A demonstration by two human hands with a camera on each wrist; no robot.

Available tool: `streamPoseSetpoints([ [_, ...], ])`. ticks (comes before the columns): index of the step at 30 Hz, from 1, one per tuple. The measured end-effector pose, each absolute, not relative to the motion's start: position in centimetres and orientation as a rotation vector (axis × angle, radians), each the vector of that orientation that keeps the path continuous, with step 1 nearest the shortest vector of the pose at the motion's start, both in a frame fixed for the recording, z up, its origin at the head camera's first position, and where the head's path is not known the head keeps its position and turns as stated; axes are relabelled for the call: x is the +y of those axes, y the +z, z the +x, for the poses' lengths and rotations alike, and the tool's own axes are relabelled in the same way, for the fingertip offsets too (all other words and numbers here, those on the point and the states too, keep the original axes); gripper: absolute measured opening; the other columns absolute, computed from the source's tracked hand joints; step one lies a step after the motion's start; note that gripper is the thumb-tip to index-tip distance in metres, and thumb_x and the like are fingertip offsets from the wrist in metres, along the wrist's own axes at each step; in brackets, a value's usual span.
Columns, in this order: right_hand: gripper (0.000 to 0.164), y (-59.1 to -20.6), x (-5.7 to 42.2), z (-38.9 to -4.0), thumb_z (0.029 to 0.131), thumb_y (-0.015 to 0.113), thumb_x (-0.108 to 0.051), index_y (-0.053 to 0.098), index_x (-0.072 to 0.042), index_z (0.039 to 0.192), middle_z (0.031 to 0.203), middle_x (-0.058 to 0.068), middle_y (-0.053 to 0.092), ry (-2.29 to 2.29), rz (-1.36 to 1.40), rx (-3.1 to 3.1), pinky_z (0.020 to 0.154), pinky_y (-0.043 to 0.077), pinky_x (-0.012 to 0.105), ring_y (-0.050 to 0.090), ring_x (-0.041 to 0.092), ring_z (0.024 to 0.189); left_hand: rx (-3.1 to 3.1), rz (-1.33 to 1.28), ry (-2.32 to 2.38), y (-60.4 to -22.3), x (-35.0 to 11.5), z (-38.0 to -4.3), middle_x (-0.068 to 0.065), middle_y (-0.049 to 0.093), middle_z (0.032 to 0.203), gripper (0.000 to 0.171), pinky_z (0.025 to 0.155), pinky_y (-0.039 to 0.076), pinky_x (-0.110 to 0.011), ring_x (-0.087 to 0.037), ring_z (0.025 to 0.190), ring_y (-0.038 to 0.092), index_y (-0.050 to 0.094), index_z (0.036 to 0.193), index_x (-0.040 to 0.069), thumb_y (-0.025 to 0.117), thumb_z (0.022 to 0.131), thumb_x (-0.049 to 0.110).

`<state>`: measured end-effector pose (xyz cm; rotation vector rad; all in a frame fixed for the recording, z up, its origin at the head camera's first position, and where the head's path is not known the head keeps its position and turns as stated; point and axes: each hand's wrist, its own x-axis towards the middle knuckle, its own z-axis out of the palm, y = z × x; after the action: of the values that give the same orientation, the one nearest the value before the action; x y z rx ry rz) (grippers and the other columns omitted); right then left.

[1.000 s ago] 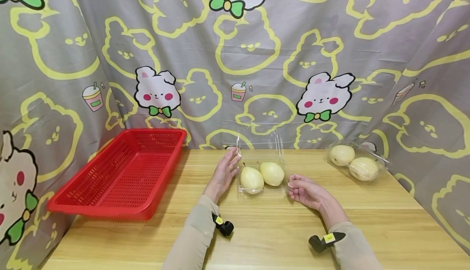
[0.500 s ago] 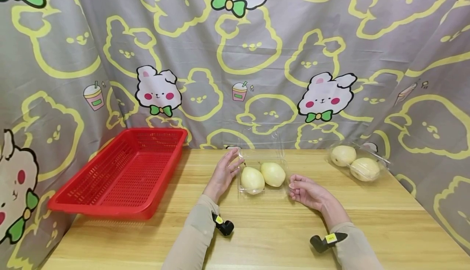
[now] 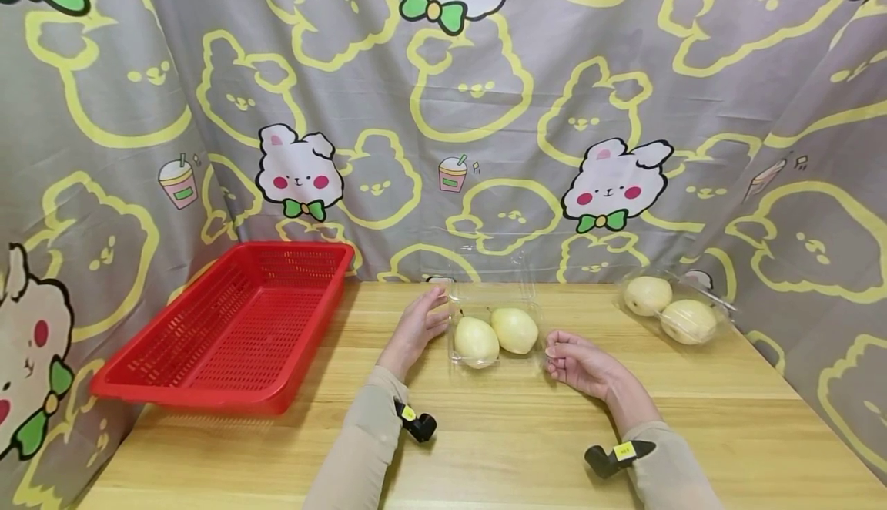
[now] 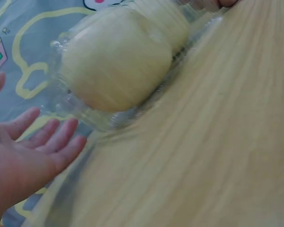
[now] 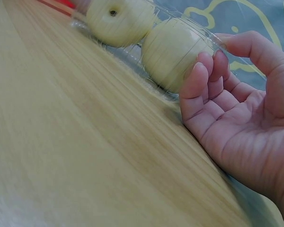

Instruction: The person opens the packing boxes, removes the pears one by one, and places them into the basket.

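Two pale yellow pears (image 3: 476,341) lie in a clear plastic clamshell box (image 3: 509,361) in the middle of the table, its lid (image 3: 492,275) raised at the back. Just left of the box is my left hand (image 3: 414,328); the left wrist view shows its fingers (image 4: 61,137) spread and apart from the plastic. On the box's right side, my right hand (image 3: 580,363) pinches the rim between thumb and fingertips. In the right wrist view, the fingers (image 5: 194,87) of that hand curl against the clear wall beside one pear (image 5: 175,54).
To the left stands a red perforated plastic basket (image 3: 277,406). Another clear box (image 3: 721,306) with two pears (image 3: 688,321) lies at the back right. A patterned grey curtain (image 3: 478,125) hangs behind the wooden table (image 3: 513,448) and along both sides.
My left hand has drawn slightly left and away from the box's lid. The right hand stays at the rim, and the pears have not moved noticeably.
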<state>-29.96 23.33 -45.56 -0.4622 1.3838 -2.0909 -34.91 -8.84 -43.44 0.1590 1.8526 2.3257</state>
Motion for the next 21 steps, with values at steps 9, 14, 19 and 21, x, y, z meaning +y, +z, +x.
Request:
streamPoseSetpoints([
  [9,0.030,-45.7,23.4,-30.0,0.099,0.034,0.004,0.055,-0.016,0.090,0.078,-0.005,0.061,-2.094,-0.470,1.371,0.069,0.051,0.020,0.060,0.009,0.072,1.926,0.138,2.335,-41.7,-9.8,-34.8,-0.024,0.040,0.146,0.057,0.110,0.037,-0.057,-0.043,0.131,0.047,0.039,0.143,0.002,0.049,0.100,0.038],
  [14,0.032,-45.6,23.4,-30.0,0.099,0.033,0.005,0.055,-0.016,0.090,0.078,-0.005,0.061,-2.096,-0.465,1.362,0.069,0.051,0.020,0.060,0.009,0.072,1.947,0.164,2.357,-40.4,-10.3,-34.6,-0.021,0.045,0.142,0.051,0.111,0.036,-0.059,-0.042,0.130,0.047,0.045,0.138,0.006,0.050,0.099,0.039],
  [19,0.032,-45.6,23.3,-30.0,0.099,0.032,0.005,0.055,-0.016,0.089,0.078,-0.005,0.061,-2.100,-0.461,1.359,0.070,0.051,0.021,0.060,0.009,0.071,1.970,0.237,2.360,-39.2,-10.5,-34.3,-0.022,0.044,0.143,0.051,0.111,0.034,-0.059,-0.043,0.132,0.045,0.044,0.138,0.005,0.049,0.100,0.039],
  [21,0.032,-45.6,23.3,-30.0,0.099,0.033,0.005,0.055,-0.016,0.089,0.078,-0.006,0.062,-2.100,-0.461,1.360,0.069,0.051,0.021,0.061,0.009,0.071,1.980,0.263,2.360,-38.7,-10.5,-34.2,-0.023,0.044,0.144,0.051,0.111,0.034,-0.060,-0.043,0.131,0.046,0.044,0.139,0.005,0.049,0.100,0.038],
])
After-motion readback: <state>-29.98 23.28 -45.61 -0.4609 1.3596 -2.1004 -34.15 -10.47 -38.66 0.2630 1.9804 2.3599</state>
